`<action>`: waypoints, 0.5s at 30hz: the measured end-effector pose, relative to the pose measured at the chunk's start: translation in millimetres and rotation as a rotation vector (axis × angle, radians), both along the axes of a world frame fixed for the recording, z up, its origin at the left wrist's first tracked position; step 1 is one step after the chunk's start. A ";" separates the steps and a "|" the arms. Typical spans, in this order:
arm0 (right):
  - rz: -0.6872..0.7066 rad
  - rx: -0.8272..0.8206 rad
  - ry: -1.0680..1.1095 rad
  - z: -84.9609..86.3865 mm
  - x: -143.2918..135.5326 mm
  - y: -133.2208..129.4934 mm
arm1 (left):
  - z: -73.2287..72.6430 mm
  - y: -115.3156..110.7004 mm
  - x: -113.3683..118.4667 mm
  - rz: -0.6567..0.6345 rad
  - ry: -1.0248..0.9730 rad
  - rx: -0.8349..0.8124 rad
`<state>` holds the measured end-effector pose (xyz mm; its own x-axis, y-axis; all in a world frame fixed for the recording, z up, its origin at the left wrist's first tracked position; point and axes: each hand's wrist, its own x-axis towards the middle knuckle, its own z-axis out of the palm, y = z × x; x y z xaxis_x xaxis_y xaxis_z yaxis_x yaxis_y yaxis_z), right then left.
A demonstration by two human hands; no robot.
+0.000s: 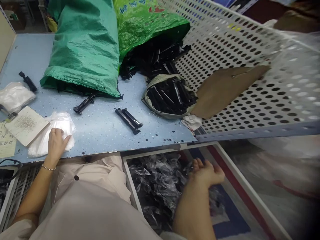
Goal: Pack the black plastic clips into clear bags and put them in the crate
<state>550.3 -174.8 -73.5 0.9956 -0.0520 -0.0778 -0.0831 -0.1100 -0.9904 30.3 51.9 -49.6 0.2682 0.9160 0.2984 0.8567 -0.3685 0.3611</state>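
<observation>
My left hand (57,143) rests on a stack of thin clear plastic bags (70,128) near the table's front edge, thumb apart from the fingers. Over a crate (131,186) below the table, my right hand (206,171) hangs with loosely bent fingers, and nothing shows in it. In that crate lie many black parts in clear bags (160,180). Two long black plastic parts (128,120) lie side by side on the blue table, and another black part (84,104) sits farther left. A round fabric container (156,111) is full of similar parts.
A green woven sack (85,43) and a printed green sack (150,23) spilling black parts (160,56) stand at the back. A perforated white crate (240,50) with brown cardboard (225,86) leans at right. At left are a white tile (26,125) and a bag bundle (16,96).
</observation>
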 end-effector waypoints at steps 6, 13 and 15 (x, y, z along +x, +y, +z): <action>0.713 -0.277 -0.171 2.9 -67.8 126.2 | -1.5 12.7 -12.6 0.022 -0.169 -0.264; 1.149 -0.042 0.247 28.3 -131.3 183.2 | 4.7 7.2 -26.6 0.181 -0.944 -0.533; 1.276 0.074 0.380 28.2 -186.1 187.7 | 5.5 0.7 -16.7 0.189 -1.030 -0.550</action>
